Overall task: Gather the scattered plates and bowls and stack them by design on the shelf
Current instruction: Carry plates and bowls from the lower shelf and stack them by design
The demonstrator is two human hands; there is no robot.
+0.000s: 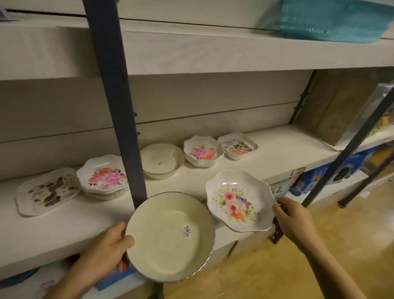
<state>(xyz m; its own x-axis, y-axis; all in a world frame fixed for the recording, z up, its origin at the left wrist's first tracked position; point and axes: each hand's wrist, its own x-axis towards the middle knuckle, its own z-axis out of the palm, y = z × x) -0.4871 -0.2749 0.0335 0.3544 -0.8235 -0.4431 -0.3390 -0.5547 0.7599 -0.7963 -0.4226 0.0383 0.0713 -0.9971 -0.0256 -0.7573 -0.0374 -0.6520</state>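
My left hand [107, 251] grips the rim of a plain cream bowl [165, 240] with a price sticker, held in front of the white shelf [52, 229]. My right hand [294, 221] pinches the edge of a scalloped floral plate [236, 200], tilted above the shelf's front edge. On the shelf stand a square dark-patterned plate [46, 191], a stack of pink-flower scalloped plates [104, 177], a second cream bowl [161, 160], a stack of small floral bowls [202, 152] and a stack of square cartoon dishes [238, 145].
A dark metal upright [117, 96] crosses in front of the shelf between the stacks. A teal basket [332, 18] sits on the shelf above. Packaged goods fill the right-hand shelving [360, 111]. Wooden floor [265, 276] lies below.
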